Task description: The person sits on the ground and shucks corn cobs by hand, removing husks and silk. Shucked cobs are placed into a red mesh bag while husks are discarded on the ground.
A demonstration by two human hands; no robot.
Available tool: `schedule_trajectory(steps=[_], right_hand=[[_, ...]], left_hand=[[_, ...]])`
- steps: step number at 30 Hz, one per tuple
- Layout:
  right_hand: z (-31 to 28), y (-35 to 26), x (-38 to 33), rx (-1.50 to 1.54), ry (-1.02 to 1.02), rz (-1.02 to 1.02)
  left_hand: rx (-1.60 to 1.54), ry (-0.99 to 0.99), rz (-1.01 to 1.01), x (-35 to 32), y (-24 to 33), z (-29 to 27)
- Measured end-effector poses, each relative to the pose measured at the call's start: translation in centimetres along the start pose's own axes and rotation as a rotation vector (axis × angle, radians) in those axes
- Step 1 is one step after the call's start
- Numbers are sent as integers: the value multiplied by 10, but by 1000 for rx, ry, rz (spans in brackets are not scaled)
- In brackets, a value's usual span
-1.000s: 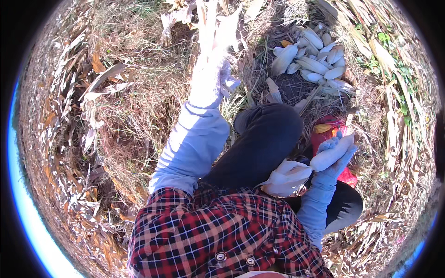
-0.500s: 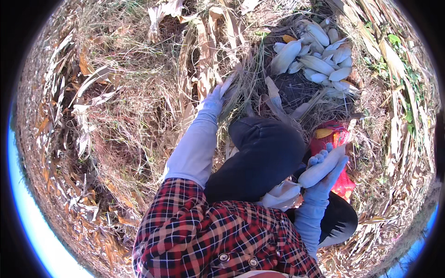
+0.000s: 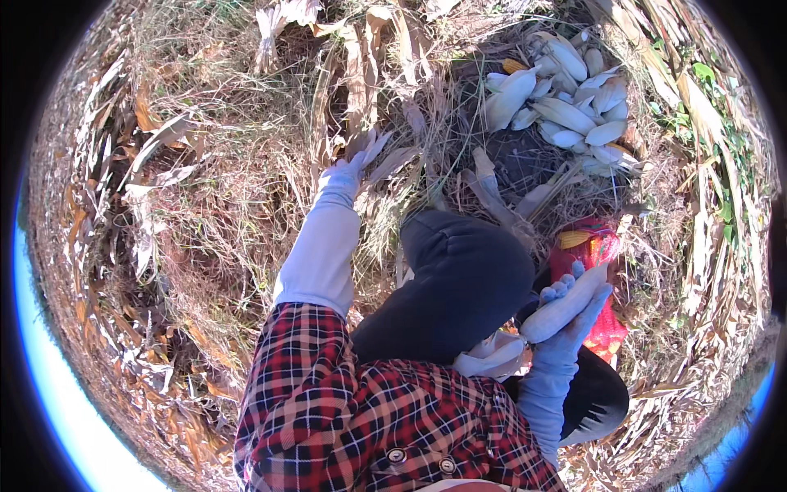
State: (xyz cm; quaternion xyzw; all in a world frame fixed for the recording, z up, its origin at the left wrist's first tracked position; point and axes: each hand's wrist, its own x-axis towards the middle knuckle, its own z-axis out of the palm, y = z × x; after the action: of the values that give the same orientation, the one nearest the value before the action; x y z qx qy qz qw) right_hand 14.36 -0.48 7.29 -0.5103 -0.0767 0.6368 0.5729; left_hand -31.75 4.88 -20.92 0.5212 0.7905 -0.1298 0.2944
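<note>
My right hand (image 3: 592, 305) is wrapped round an ear of corn in a pale husk (image 3: 561, 313), held slantwise over my lap. Under and beside that hand lies a red mesh bag (image 3: 608, 332), with a yellow ear of corn (image 3: 572, 239) at its upper end. Out to the left, my left hand (image 3: 352, 164) reaches over dry grass and stalks, its fingers spread and nothing seen in them. A dry brown leaf (image 3: 395, 162) lies just right of its fingers. Both hands wear light gloves. A whitish husk or cloth-like piece (image 3: 494, 354) rests by my lap.
A heap of corn ears in pale husks (image 3: 566, 115) lies on dark soil at the upper right, with a bare yellow ear (image 3: 514, 66) at its edge. Dry stalks (image 3: 357, 78) stretch ahead of my left hand. Green leaves (image 3: 703, 72) grow at the right.
My left hand has moved left, away from the dry leaf, and its fingers look more spread. My right hand keeps the corn ear and has shifted slightly down and left.
</note>
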Motion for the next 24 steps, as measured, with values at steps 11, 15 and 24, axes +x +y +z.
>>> schedule_trajectory(steps=[11,15,24], right_hand=[[1,4,2,42,-8,-14],[9,3,-10,30,-34,-51],[-7,-1,-27,64,-167,-85]], left_hand=[[-160,243,120,-9,-10,8],[-286,340,92,-86,0,-59],[-532,547,4,-112,-62,-17]])
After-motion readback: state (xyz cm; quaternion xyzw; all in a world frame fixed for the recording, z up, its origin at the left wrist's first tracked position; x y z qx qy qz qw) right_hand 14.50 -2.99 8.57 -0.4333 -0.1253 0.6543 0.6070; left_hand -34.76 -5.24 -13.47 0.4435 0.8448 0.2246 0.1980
